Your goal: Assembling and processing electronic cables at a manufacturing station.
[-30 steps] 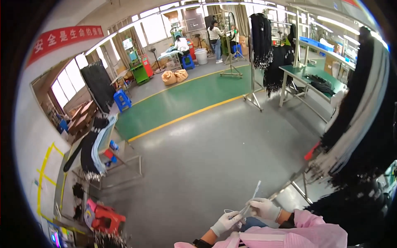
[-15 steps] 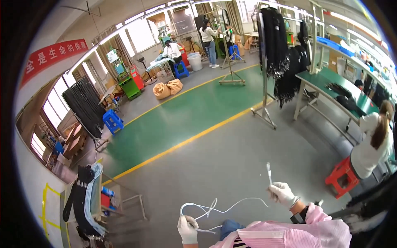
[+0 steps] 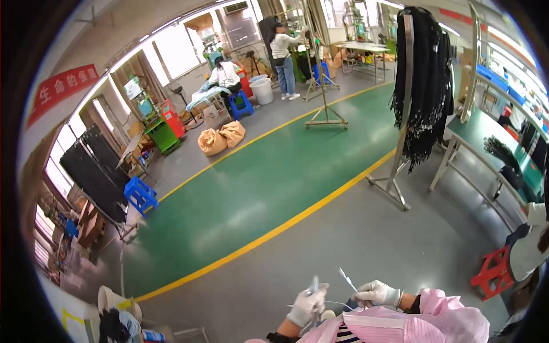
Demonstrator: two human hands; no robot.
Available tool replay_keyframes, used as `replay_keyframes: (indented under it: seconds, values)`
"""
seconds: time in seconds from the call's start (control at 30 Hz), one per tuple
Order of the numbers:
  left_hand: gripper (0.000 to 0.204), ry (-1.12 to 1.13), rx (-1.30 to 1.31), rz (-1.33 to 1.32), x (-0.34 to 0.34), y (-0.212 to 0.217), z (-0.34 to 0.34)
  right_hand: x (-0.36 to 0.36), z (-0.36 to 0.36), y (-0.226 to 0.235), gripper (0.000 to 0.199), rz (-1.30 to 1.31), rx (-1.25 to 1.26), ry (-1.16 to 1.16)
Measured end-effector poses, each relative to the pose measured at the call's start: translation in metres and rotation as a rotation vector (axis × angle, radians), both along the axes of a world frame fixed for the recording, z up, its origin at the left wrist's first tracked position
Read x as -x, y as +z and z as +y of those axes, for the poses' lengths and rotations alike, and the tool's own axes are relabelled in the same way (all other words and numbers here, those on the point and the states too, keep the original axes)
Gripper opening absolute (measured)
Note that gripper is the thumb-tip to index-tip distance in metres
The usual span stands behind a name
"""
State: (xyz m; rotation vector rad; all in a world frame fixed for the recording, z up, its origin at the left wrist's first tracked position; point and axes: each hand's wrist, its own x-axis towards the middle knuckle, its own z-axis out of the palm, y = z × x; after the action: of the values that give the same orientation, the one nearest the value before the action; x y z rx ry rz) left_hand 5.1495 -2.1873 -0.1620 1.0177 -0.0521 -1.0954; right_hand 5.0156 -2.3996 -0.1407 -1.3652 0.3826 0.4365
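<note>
Both gloved hands work low in front of the pink smock. The left hand point(image 3: 306, 306) has its fingers curled shut around one end of a thin white cable point(image 3: 331, 302); the right hand point(image 3: 377, 293) pinches the other end, its tip pointing up. Far off, two tan sacks point(image 3: 222, 137) sit stuffed full beside a white bucket point(image 3: 263, 90), contents hidden.

the left hand point(image 3: 307, 306) and right hand point(image 3: 377, 293) are closer together than half a second ago; the white cable point(image 3: 347, 280) no longer loops wide, its end pointing to 11 o'clock.
</note>
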Motion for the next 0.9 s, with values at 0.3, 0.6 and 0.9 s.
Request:
replay_keyframes:
  seconds: [0.3, 0.6, 0.9]
  values:
    - [0.022, -0.372, -0.125, 0.009, -0.251, -0.006, -0.219, -0.263, -0.162, -0.037, 0.030, -0.114, 0.012, 0.146]
    - [0.023, -0.232, -0.038, -0.081, -0.493, 0.013, -0.409, -0.501, -0.363, -0.008, 0.031, -0.096, 0.056, 0.177]
    - [0.020, -0.365, -0.091, -0.130, -0.748, -0.012, -0.667, -0.713, -0.600, -0.067, 0.026, -0.079, 0.205, -0.019]
